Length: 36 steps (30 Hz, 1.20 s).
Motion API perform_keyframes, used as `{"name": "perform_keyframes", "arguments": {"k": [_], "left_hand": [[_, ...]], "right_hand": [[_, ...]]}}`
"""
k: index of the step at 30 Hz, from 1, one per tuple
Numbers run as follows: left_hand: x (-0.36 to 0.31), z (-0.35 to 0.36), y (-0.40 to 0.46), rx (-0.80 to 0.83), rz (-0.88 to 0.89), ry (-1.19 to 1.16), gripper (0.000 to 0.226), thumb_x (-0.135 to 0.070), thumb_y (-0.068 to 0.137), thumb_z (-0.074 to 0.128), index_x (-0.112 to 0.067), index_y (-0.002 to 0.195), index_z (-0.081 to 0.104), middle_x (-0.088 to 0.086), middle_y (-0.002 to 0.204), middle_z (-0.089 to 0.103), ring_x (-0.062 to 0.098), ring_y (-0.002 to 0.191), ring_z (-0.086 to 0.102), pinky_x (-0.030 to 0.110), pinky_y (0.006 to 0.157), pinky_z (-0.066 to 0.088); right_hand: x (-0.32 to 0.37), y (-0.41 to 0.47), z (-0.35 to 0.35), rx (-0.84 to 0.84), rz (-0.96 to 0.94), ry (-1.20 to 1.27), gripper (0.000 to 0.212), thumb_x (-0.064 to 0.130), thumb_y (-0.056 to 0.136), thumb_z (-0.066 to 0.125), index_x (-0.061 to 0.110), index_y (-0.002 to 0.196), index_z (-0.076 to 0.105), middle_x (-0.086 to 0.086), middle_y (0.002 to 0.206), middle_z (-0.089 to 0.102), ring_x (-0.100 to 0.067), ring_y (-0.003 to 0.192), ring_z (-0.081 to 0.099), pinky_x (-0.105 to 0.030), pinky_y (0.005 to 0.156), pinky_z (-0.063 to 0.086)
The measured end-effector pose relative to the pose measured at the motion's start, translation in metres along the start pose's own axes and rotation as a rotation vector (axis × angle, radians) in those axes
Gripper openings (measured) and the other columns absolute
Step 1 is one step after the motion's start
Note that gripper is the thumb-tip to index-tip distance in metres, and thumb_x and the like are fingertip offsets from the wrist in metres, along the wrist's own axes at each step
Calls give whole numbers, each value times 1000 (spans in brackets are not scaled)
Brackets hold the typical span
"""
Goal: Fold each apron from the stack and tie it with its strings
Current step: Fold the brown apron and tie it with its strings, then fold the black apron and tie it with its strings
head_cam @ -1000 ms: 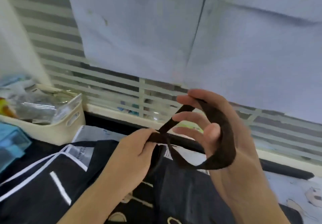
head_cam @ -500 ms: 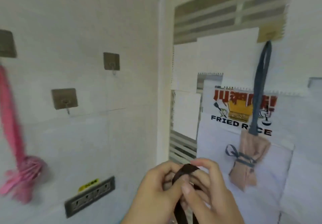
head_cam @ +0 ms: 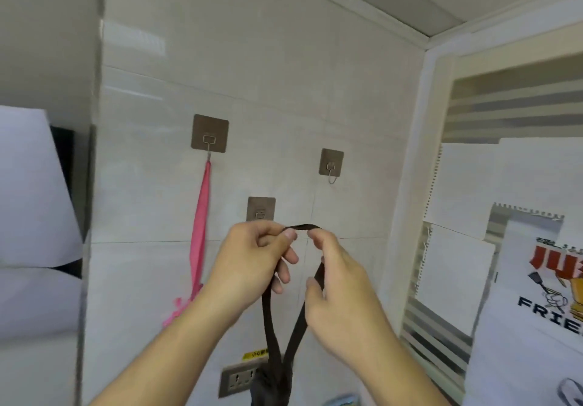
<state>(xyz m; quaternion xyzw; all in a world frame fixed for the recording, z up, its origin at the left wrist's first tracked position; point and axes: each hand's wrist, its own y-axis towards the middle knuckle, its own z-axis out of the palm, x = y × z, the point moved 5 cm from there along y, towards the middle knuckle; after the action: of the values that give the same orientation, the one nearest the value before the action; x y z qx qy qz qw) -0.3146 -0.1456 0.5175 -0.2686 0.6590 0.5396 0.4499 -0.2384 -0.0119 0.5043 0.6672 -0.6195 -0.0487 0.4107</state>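
Observation:
A dark brown apron strap loop [head_cam: 272, 326] hangs from both my hands, raised in front of the tiled wall. My left hand [head_cam: 252, 260] pinches the top of the loop on the left. My right hand [head_cam: 337, 282] pinches it on the right, and the strap arches between the two. The dark apron bundle [head_cam: 271, 386] dangles below, mostly cut off by the frame's lower edge. A brown adhesive wall hook [head_cam: 261, 209] sits just above and behind my left hand.
Two more adhesive hooks are on the wall: one [head_cam: 209, 134] carries a pink apron [head_cam: 198, 241], the other [head_cam: 331, 162] is bare. A wall socket [head_cam: 241, 377] sits low. A fried-rice poster [head_cam: 555, 279] and window blinds [head_cam: 441, 336] are at right.
The view swung from the counter up and left to the tiled wall with hooks. My hands have lifted the strap loop and spread it apart just below the lower hook.

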Motion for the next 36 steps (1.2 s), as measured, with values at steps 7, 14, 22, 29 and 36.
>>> {"name": "perform_keyframes", "arguments": {"k": [7, 14, 22, 29, 36], "left_hand": [[44, -48, 81, -149, -25, 140, 32, -23, 109, 53, -9, 89, 72, 6, 64, 70, 21, 44, 56, 30, 44, 45], [124, -57, 130, -230, -46, 520, 33, -27, 106, 52, -21, 77, 67, 0, 63, 72, 19, 52, 69, 39, 59, 62], [173, -29, 116, -195, 24, 661, 29, -28, 108, 50, -28, 80, 57, -7, 64, 63, 8, 57, 60, 33, 54, 49], [169, -32, 100, -217, 83, 661, 8, -30, 106, 55, -26, 111, 60, -10, 90, 69, 14, 77, 67, 38, 66, 56], [173, 19, 12, -118, 248, 500, 30, -12, 96, 62, -20, 124, 52, 1, 117, 56, 13, 87, 55, 27, 76, 49]], "right_hand": [[-2, 87, 55, 87, -42, 69, 74, -6, 91, 47, 44, 145, 43, 52, 109, 38, 37, 107, 34, 8, 85, 30], [-51, 127, 128, 34, 53, 135, 59, -2, 92, 55, 37, 137, 54, 32, 112, 56, 13, 110, 55, -6, 96, 45], [-89, 101, 178, 55, 187, 313, 44, -2, 90, 60, 37, 109, 65, 17, 102, 71, -2, 101, 67, -27, 82, 59], [-96, 85, 176, 100, 212, 353, 38, 4, 97, 58, 33, 120, 64, 22, 105, 70, 3, 101, 66, -22, 84, 60], [-153, -36, 136, 38, 545, 326, 30, 1, 92, 52, 24, 98, 70, 8, 87, 74, -16, 78, 72, -38, 69, 60]]}}
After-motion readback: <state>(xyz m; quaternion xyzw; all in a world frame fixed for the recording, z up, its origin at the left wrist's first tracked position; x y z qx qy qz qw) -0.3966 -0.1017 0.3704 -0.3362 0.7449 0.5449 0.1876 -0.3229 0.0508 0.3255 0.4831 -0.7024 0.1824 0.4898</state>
